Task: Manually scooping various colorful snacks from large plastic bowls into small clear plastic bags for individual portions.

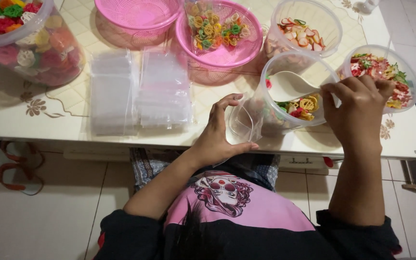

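1. Your left hand (217, 132) sits at the table's (34, 123) near edge, fingers curled around the mouth of a small clear plastic bag (244, 123), gripping it and keeping it spread.
2. Your right hand (357, 113) has its fingers pinched together on the handle of a white scoop (290, 85), at the rim of a tilted clear tub (297, 89).
3. The tub lies on its side near the near edge, mouth toward the bag, with yellow, red and green crackers (302, 106) pooled inside it.
4. A second clear tub (383, 74) of mixed crackers stands just beside your right hand, toward the right edge.
5. A third clear tub (302, 29) holds pale and red pieces at the far edge.
6. Two pink baskets (222, 31) stand along the far edge; one holds coloured crackers.
7. Two stacks of clear bags (138, 91) lie mid-table, left of your left hand.
8. A large clear jar (27, 41) of crackers occupies the far-left corner.
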